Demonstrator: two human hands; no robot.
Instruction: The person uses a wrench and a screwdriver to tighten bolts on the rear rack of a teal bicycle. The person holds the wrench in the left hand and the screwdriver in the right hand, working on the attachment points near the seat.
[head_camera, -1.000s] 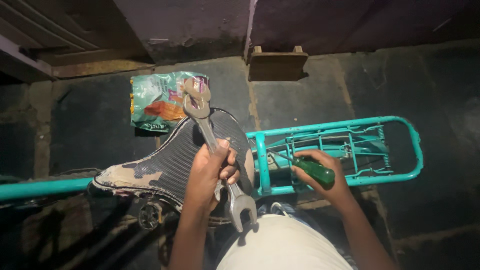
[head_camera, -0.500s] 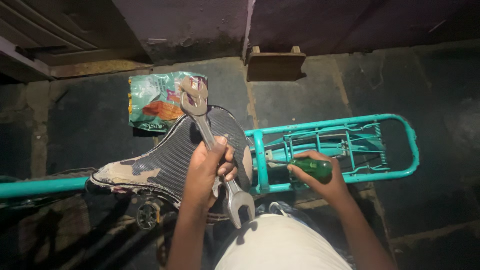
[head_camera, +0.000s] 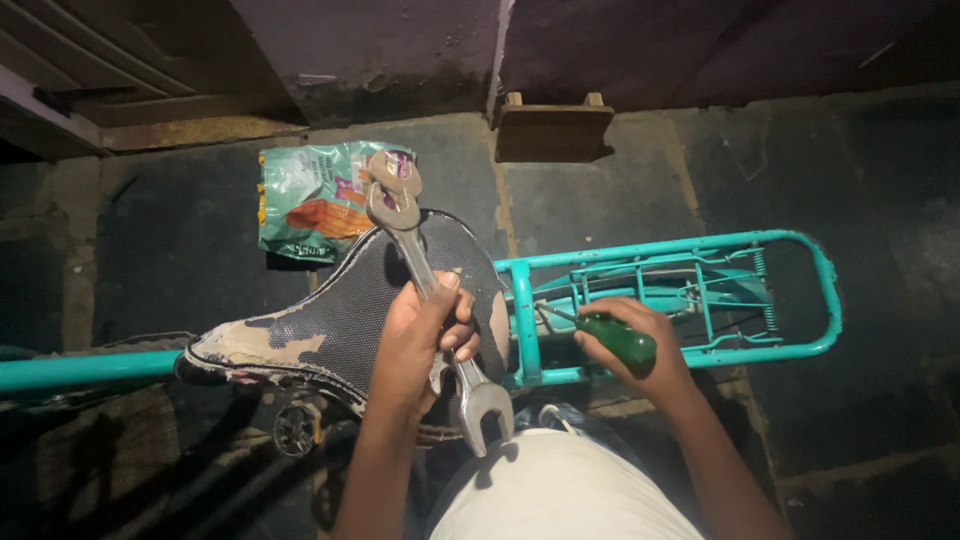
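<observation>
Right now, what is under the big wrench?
Under the wrench, gripped by the left hand, lies the worn bicycle saddle. Its far end overlaps a colourful packet on the floor. The hand covers the saddle's middle, so that part is hidden.

Looking straight down: left hand (head_camera: 420, 340) is wrapped around the middle of a double-ended spanner (head_camera: 425, 300), held over a worn black bike saddle (head_camera: 330, 320). Right hand (head_camera: 635, 345) holds a green-handled screwdriver (head_camera: 615, 338) at the teal rear rack (head_camera: 700, 290). A crumpled green packet (head_camera: 310, 200) lies on the stone floor (head_camera: 160, 240) beyond the saddle.
</observation>
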